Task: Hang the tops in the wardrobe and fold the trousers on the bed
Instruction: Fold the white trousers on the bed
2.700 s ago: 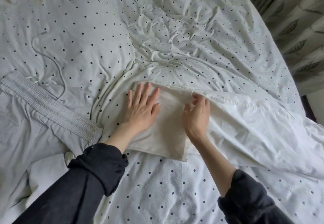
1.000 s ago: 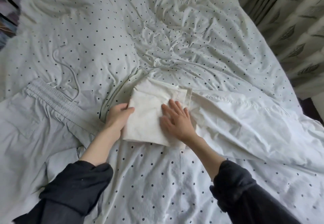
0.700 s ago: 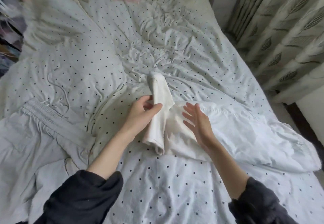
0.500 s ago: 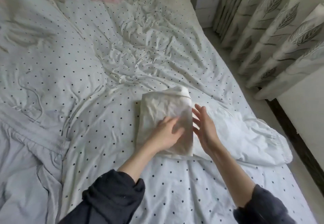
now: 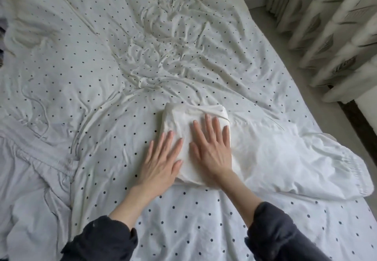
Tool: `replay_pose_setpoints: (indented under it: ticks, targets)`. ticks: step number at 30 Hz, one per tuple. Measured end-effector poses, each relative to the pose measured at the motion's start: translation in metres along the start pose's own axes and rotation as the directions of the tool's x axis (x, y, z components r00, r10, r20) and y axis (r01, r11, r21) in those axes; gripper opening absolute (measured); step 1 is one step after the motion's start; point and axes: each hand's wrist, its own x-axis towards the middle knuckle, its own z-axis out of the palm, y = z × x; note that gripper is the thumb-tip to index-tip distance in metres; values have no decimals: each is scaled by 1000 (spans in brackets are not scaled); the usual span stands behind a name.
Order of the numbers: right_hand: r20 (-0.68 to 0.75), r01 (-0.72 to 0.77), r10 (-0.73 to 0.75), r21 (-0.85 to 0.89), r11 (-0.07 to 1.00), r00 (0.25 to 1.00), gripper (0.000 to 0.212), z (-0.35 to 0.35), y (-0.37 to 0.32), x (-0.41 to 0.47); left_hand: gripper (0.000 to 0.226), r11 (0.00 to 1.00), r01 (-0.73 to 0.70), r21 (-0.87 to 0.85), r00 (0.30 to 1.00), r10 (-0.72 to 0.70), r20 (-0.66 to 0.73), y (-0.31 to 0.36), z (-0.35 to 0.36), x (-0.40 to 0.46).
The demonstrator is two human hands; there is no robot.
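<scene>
Folded trousers (image 5: 183,122) lie mid-bed on the dotted duvet (image 5: 102,72) — a compact white bundle. Right hand (image 5: 212,148) presses flat on top, fingers straight and spread. Left hand (image 5: 161,162) lies flat too, fingertips on the bundle's left edge, palm on the duvet. Just right, touching the bundle, an unfolded white garment (image 5: 295,162). Grey trousers (image 5: 30,179) lie spread at left, well apart. Curtains (image 5: 330,26) hang beyond the bed's right side — nothing covers the bundle except the hands.

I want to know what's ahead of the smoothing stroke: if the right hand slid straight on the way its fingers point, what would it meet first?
Probably the far folded edge of the cream trousers under the right hand, then wrinkled dotted bedding.
</scene>
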Motion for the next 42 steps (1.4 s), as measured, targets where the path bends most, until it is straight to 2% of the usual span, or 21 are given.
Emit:
replay_pose_setpoints:
  ticks: [4, 6, 8, 10, 12, 13, 15, 18, 20, 21, 22, 25, 28, 33, 35, 38, 40, 42]
  targets:
    - [117, -48, 64, -135, 990, 991, 63, 31, 22, 7, 55, 989, 80, 127, 995, -88, 55, 0, 34, 14]
    - [142, -49, 72, -158, 986, 987, 63, 39, 29, 10, 55, 992, 83, 97, 994, -89, 57, 3, 44, 21]
    - [150, -35, 55, -130, 991, 987, 63, 36, 28, 12, 60, 997, 69, -28, 998, -69, 7, 4, 40, 21]
    - [152, -15, 23, -55, 998, 988, 61, 27, 25, 5, 57, 967, 68, -246, 990, -97, -105, 3, 34, 14]
    - [121, -17, 14, 26, 1000, 993, 58, 17, 25, -8, 50, 933, 88, -348, 954, -180, -239, -2, 30, 10]
    - [104, -28, 23, 44, 999, 994, 56, 11, 26, -17, 49, 908, 136, -396, 931, -253, -261, -4, 29, 12]
    - [67, -60, 56, 68, 996, 996, 54, 4, 26, -34, 54, 776, 288, -562, 882, -443, -159, -2, 19, 19]
    - [93, -110, 100, 103, 989, 991, 54, -3, 23, -48, 50, 417, 432, -800, 776, -624, 94, -7, -1, 37]
    - [135, -130, 117, 93, 987, 984, 54, -6, 23, -48, 37, 160, 465, -871, 712, -652, 260, -13, -16, 46]
    - [153, -139, 124, 86, 987, 980, 54, -6, 23, -47, 29, 63, 463, -884, 707, -628, 326, -16, -23, 47]
    - [174, -149, 134, 81, 985, 976, 53, -7, 23, -46, 22, 17, 468, -884, 715, -595, 367, -17, -31, 45]
    - [221, -139, 125, 49, 989, 967, 56, -10, 16, -42, 16, -17, 490, -872, 729, -540, 421, -23, -52, 38]
    - [254, -124, 97, 93, 988, 962, 59, -11, -2, -34, 19, -22, 453, -891, 744, -542, 391, -33, -80, 31]
    - [420, -137, -21, 343, 929, 907, 66, -15, -44, -1, 19, 218, 334, -917, 824, -541, 171, -41, -133, 23]
    - [465, -156, -92, 468, 870, 881, 66, -20, -54, 9, 18, 261, 297, -918, 798, -595, 89, -43, -149, 23]
    - [434, -206, -122, 634, 745, 893, 56, -36, -53, 15, 23, 223, 237, -946, 753, -658, 33, -35, -167, 25]
    - [343, -255, -6, 710, 657, 939, 43, -48, -37, 13, 24, 220, 223, -950, 773, -633, 35, -16, -169, 31]
    - [323, -376, 191, 799, 470, 927, 35, -61, -9, 3, 22, 276, 230, -933, 819, -573, 33, 13, -160, 38]
